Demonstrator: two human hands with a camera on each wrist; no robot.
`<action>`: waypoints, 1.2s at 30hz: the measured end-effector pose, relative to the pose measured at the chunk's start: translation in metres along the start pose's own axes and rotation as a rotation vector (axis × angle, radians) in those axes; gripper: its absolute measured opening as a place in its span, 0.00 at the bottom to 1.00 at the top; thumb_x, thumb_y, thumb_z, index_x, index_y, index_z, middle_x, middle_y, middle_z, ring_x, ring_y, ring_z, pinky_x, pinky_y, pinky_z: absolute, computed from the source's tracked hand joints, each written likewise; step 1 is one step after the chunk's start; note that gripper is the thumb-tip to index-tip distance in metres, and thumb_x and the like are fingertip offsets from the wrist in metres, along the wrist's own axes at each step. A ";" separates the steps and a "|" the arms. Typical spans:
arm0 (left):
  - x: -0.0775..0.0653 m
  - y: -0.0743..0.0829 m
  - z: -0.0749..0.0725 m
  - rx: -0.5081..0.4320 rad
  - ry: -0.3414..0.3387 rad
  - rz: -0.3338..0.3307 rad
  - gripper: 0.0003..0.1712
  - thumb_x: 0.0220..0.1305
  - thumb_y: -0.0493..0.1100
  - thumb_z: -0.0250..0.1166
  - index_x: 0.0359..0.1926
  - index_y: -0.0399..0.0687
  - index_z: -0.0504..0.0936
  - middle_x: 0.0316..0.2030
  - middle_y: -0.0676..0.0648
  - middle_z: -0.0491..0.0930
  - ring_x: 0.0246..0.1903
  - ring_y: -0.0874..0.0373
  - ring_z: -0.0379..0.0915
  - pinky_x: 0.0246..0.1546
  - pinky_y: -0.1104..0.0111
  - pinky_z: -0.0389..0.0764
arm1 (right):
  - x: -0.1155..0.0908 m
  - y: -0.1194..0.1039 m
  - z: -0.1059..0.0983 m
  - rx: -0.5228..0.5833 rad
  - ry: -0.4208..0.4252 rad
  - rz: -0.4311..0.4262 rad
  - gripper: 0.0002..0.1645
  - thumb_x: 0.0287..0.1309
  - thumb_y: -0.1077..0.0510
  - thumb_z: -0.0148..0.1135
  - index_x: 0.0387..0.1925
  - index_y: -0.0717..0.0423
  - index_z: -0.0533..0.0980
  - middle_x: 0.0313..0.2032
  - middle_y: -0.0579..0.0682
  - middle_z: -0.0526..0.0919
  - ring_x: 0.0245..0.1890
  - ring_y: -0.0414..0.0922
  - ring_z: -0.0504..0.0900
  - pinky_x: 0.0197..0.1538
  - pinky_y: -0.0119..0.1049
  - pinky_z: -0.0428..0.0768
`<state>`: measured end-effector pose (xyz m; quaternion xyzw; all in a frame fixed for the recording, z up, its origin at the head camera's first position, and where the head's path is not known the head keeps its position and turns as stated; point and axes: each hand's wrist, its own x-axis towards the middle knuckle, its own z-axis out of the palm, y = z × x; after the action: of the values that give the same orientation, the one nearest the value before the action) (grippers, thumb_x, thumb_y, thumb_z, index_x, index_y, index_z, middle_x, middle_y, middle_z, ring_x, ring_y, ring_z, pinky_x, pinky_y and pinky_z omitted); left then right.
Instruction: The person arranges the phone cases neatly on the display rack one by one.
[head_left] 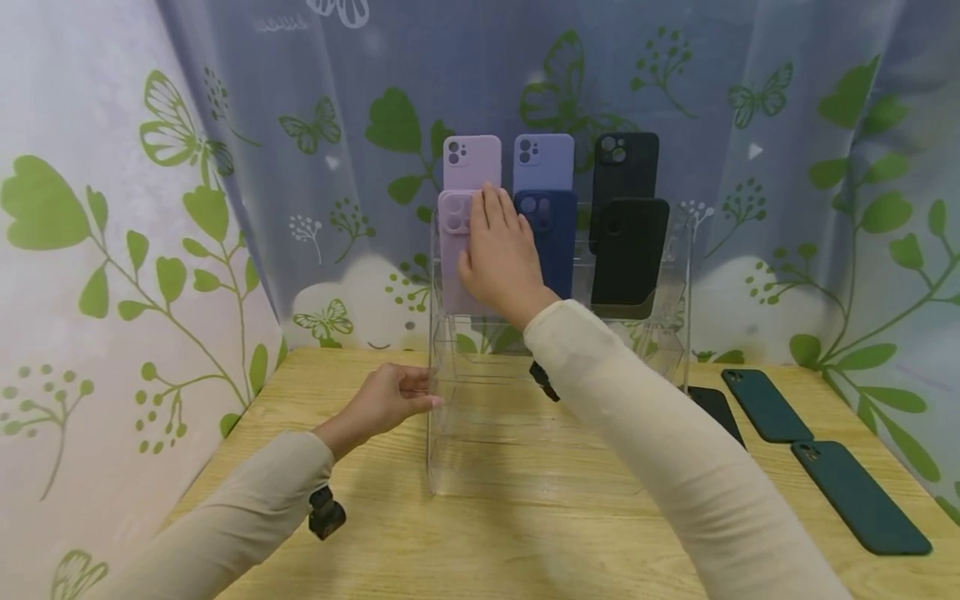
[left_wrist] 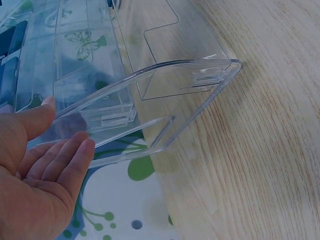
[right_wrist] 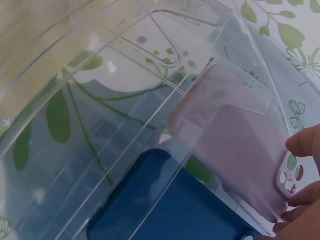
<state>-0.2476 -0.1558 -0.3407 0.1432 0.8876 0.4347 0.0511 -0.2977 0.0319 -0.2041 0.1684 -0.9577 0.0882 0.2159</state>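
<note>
A clear acrylic display stand stands on the table with phone cases in two rows. My right hand holds the front pink phone case, thumb and fingers at its edges near the camera cutout in the right wrist view. Beside it leans a dark blue case. Behind are a pale pink case and a lavender case. Two black cases overlap at the right. My left hand holds the stand's left side panel, its edge between thumb and fingers.
Two dark green phone cases lie on the table right of the stand, beside a black one partly behind my right sleeve. A patterned curtain hangs close behind the stand. Wooden tabletop extends in front.
</note>
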 end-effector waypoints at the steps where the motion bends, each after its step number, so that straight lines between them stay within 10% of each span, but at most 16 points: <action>1: 0.000 0.000 0.000 0.000 -0.001 -0.001 0.29 0.61 0.40 0.67 0.62 0.33 0.73 0.53 0.34 0.78 0.53 0.44 0.77 0.47 0.60 0.82 | -0.001 0.001 -0.001 0.012 0.002 -0.005 0.42 0.70 0.50 0.45 0.75 0.63 0.41 0.75 0.58 0.38 0.75 0.53 0.38 0.74 0.51 0.46; 36: -0.001 0.000 0.000 0.037 -0.018 -0.008 0.31 0.63 0.43 0.66 0.63 0.33 0.71 0.55 0.34 0.77 0.55 0.43 0.75 0.49 0.58 0.81 | -0.097 0.100 -0.015 0.468 0.225 0.011 0.44 0.61 0.49 0.63 0.73 0.56 0.55 0.74 0.57 0.50 0.74 0.56 0.45 0.69 0.64 0.50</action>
<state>-0.2462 -0.1558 -0.3404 0.1446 0.8956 0.4166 0.0581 -0.2455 0.1563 -0.2431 0.1977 -0.8821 0.3269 0.2755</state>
